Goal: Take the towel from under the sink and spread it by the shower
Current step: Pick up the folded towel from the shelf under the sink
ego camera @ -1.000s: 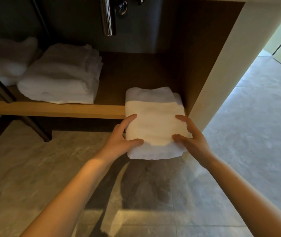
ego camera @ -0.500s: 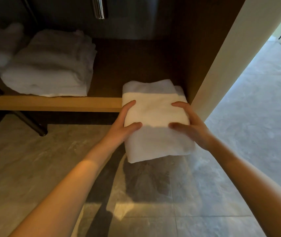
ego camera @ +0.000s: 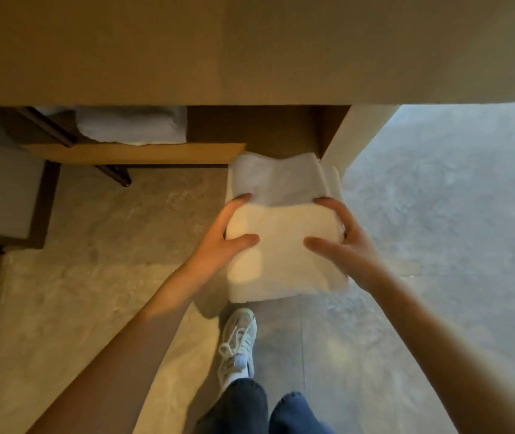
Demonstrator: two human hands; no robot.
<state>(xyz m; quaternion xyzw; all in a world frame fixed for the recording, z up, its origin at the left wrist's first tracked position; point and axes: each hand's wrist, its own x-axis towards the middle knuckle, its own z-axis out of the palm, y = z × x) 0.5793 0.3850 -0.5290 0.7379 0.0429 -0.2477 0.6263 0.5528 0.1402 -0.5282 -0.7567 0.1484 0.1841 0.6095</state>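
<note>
Above grey floor tiles [ego camera: 62,292], both grips, left hand [ego camera: 218,242] and right hand [ego camera: 344,245], clamped on folded towel [ego camera: 281,245].

The counter front [ego camera: 250,48] is covering the sink and most of the shelf [ego camera: 134,153]. Beneath the counter front, only the stacked towels' [ego camera: 131,126] front edge is showing. The folded towel [ego camera: 281,245] is hiding 4 fingertips per hand.
</note>
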